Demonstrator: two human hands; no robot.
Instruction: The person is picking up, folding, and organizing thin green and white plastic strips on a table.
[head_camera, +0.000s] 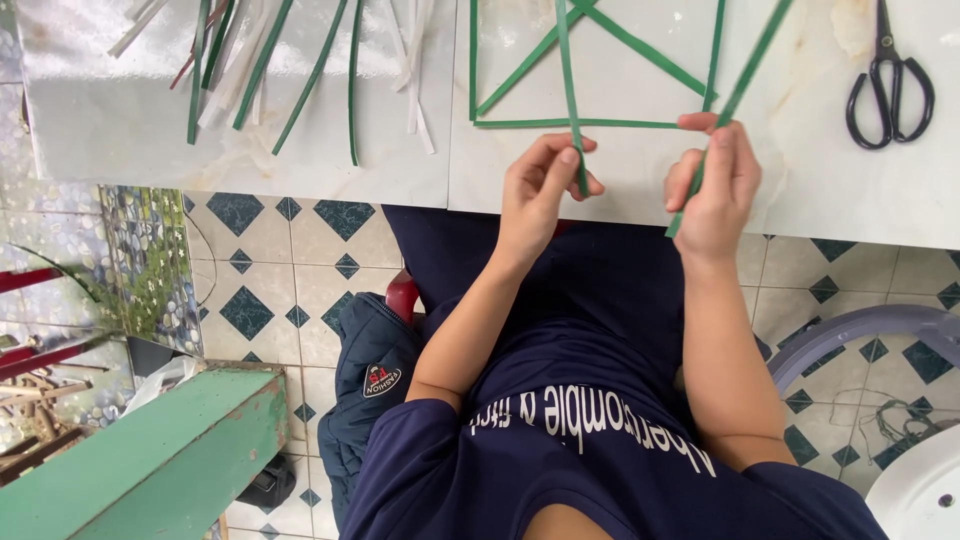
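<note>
Fingers of left hand (540, 185) and right hand (715, 180) each pinch a green strip (568, 90).

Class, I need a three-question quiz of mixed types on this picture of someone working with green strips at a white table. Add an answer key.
1. True or false: the scissors lie closed, untouched, at the table's right end.
2. Multiple choice: what does the left hand pinch? A) a white strip B) a green strip C) the scissors
3. Fill in: the right hand holds a green strip that runs ___ across the table.

Key
1. True.
2. B; it crosses the flat frame of green strips.
3. Diagonally, up and to the right.
</note>
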